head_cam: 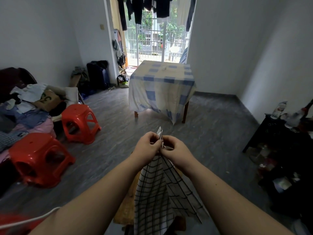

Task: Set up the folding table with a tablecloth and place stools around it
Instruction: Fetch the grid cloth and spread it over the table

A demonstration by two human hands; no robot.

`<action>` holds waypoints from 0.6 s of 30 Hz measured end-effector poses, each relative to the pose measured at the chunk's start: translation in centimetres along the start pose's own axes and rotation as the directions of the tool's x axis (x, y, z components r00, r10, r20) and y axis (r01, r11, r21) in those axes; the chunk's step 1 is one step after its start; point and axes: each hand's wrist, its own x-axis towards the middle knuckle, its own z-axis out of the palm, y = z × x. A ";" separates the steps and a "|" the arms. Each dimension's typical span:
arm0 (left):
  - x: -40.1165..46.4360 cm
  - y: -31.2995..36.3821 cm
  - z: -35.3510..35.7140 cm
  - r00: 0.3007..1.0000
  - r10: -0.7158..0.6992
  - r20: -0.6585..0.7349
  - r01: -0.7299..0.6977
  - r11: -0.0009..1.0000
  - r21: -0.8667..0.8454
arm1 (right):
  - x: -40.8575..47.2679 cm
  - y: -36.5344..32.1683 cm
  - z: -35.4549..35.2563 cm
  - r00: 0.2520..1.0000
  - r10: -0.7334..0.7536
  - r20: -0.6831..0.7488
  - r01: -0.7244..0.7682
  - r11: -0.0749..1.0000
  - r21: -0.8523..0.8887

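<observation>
White checked cloth [155, 189] hangs from both my hands, held up before me. My left hand [149, 145] and right hand [176, 150] pinch its top edge together, fingers curled. Across the floor a worktop [161, 82] wears a blue-checked cover. Two red stools [80, 123] stand at my left.

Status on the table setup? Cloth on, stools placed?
Done: one table by the window already wears a blue-check cloth. In hand: the left hand and right hand both pinch the top edge of a black-grid white cloth, which hangs down unspread over a wooden surface below. Left: spread that cloth; both red stools stand by the clothes pile, not at a table.
</observation>
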 end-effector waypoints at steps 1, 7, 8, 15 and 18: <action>-0.1 0.0 0.0 1.000 -0.006 0.008 0.006 1.000 -0.026 | -0.1 -0.1 0.0 1.000 -0.002 -0.020 0.001 0.999 -0.038; -0.2 0.3 -0.6 0.998 -0.068 0.018 0.070 0.983 -0.172 | -0.7 0.4 0.1 1.000 0.024 -0.004 -0.024 0.995 -0.101; -0.3 0.4 -0.8 0.997 -0.075 0.014 0.076 0.979 -0.191 | -0.8 0.4 0.2 0.999 0.034 -0.011 -0.035 0.994 -0.102; -0.2 0.5 -2.3 0.996 -0.088 -0.004 0.084 0.963 -0.257 | -0.7 0.1 0.7 0.998 0.053 -0.041 -0.061 0.971 -0.232; -0.2 0.8 -3.1 0.997 -0.070 -0.025 0.060 0.956 -0.289 | -0.4 0.1 2.0 0.998 0.037 -0.049 -0.051 0.944 -0.325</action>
